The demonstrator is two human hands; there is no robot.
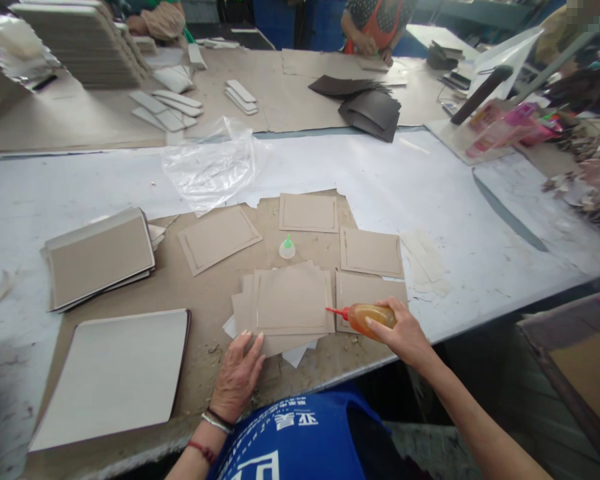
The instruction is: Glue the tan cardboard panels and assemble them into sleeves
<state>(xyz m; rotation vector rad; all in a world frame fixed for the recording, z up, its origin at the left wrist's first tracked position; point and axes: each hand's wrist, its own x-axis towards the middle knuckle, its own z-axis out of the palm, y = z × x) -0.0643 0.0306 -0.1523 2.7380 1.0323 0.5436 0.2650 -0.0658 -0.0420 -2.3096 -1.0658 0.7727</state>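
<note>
My right hand [403, 331] is wrapped round a squeeze bottle [373, 320] of amber glue. Its red nozzle points left, at the right edge of the top cardboard piece [294, 301] on a loose stack. Lines of glue run along that piece's edges. My left hand [240, 370] lies with fingers stretched out, fingertips on the stack's lower left corner. Just beyond the stack stands a small white bottle [287, 248] with a green tip. Single cardboard pieces lie around it, one at the upper left [220, 239] and one at the right [371, 251], each with glue lines.
A stack of boards [100, 257] sits at left, with a large pale board [113, 373] nearer me. Clear plastic film [213, 163] lies beyond. Dark sheets [370, 110] and tall board stacks [80, 43] occupy the far table, where two people work. A stand [480, 97] rises at right.
</note>
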